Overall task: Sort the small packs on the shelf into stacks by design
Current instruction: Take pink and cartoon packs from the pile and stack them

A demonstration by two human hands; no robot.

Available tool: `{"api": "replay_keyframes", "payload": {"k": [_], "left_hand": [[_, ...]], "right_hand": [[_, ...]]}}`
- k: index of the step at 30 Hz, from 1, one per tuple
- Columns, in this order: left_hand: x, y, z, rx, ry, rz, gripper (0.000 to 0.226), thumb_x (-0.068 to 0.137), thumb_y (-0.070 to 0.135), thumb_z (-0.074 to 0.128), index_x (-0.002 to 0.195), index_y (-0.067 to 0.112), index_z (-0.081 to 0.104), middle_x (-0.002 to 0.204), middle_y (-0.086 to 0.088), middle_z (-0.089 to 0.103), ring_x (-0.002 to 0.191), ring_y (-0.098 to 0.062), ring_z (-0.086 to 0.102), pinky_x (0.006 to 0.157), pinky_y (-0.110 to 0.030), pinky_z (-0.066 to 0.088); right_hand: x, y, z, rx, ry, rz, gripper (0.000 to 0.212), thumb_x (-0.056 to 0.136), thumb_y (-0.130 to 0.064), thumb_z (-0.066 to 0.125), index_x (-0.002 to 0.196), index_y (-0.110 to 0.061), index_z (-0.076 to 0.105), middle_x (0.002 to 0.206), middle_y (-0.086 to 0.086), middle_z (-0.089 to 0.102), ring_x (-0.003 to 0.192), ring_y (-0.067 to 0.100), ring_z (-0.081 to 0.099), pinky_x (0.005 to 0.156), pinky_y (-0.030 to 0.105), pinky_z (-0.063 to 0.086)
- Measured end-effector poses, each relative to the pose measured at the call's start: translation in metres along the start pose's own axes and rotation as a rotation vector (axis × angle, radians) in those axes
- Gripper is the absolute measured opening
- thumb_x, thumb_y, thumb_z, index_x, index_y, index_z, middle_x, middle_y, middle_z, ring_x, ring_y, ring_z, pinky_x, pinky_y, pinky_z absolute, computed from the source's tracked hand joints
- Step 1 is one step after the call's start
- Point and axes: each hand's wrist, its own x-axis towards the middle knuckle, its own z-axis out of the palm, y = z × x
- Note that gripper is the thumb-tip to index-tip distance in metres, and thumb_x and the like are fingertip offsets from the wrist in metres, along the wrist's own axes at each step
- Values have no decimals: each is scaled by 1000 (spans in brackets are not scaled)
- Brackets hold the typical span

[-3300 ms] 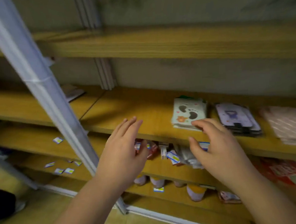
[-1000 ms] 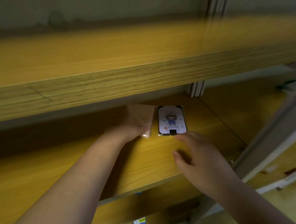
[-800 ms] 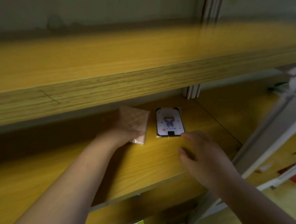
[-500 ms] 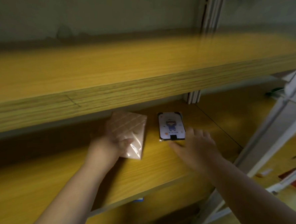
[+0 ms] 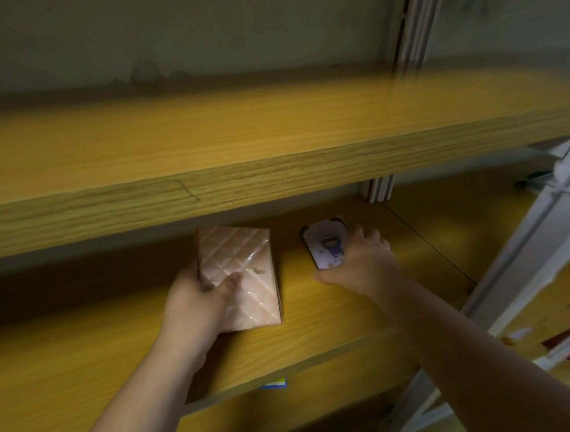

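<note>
Left hand (image 5: 198,298) grips pink quilted pack (image 5: 243,271) on wooden shelf (image 5: 85,355), thumb on top. Right hand (image 5: 360,261) curled round cartoon-print pack (image 5: 325,243), just right of pink pack, farther back

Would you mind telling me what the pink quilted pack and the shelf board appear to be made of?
Pink quilted pack: seemingly glossy clear plastic wrap, given the bright glints along its creases; contents unclear. Shelf board: wood or wood-look laminate, with printed-looking grain lines and a matte yellow finish.

1 pink quilted pack stack (image 5: 243,268), 1 cartoon pack stack (image 5: 325,243), 2 hands.
</note>
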Motion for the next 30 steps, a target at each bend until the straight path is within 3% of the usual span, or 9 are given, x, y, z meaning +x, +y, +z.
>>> {"api": "replay_keyframes", "payload": {"k": [3, 5, 8, 11, 14, 18, 20, 24, 30], "left_hand": [[-1, 2, 0, -21, 12, 15, 33, 88, 24, 75, 118, 21, 64, 104, 1, 75, 93, -22, 71, 86, -48, 59], [-3, 3, 2, -44, 15, 18, 31, 89, 22, 73, 119, 22, 64, 105, 2, 75, 94, -21, 71, 87, -49, 58], [-3, 6, 5, -73, -7, 12, 30, 91, 20, 70, 119, 24, 64, 105, 2, 75, 94, -23, 71, 87, -50, 58], [-4, 8, 9, -97, -42, 18, 27, 93, 18, 67, 118, 27, 62, 106, 3, 73, 96, -23, 70, 86, -47, 58], [-11, 15, 16, -144, -57, -5, 24, 94, 16, 66, 113, 29, 60, 103, 4, 72, 94, -22, 70, 84, -43, 58], [-26, 22, 28, -200, -49, -46, 23, 94, 10, 64, 104, 29, 57, 96, 1, 70, 85, -22, 68, 69, -35, 54], [-34, 27, 35, -219, -53, -57, 24, 93, 7, 63, 111, 21, 58, 97, -7, 70, 79, -24, 68, 62, -32, 51], [-56, 36, 53, -254, -84, -85, 32, 84, 8, 69, 113, 13, 57, 99, -16, 70, 75, -27, 67, 60, -33, 50], [-105, 50, 88, -241, -122, -91, 40, 79, 12, 70, 117, 14, 58, 104, -17, 72, 76, -26, 69, 57, -33, 50]], "right_hand": [[-7, 3, -10, 130, -47, 9, 128, 58, -55, 87, 154, -16, 12, 145, 17, 30, 130, 36, 41, 95, 42, 47], [-11, 8, -14, 253, -56, 17, 116, 61, -44, 90, 150, -14, 21, 142, 16, 37, 127, 34, 45, 93, 40, 46], [-15, 18, -12, 535, -76, 73, 86, 66, -33, 90, 134, -12, 42, 123, 6, 56, 110, 25, 57, 83, 33, 48], [-23, 26, -12, 797, -169, 137, 36, 79, -26, 80, 106, -9, 63, 92, 5, 68, 75, 17, 65, 68, 30, 51], [-41, 34, -24, 1061, -185, 172, 5, 91, -18, 66, 96, -16, 65, 93, 11, 69, 79, 26, 65, 81, 39, 53], [-55, 52, -35, 1208, -170, 257, 18, 96, -19, 59, 112, -14, 63, 113, 19, 67, 104, 38, 66, 84, 42, 56], [-62, 63, -41, 1237, -142, 293, 21, 96, -20, 58, 115, -12, 62, 113, 19, 66, 104, 38, 66, 85, 44, 58], [-82, 93, -51, 1304, -103, 203, 18, 97, -16, 55, 110, -14, 66, 101, 11, 76, 96, 30, 71, 72, 38, 59], [-118, 142, -73, 1280, -162, 57, 17, 95, -14, 56, 108, -19, 66, 98, 6, 77, 92, 25, 74, 84, 47, 60]]}}
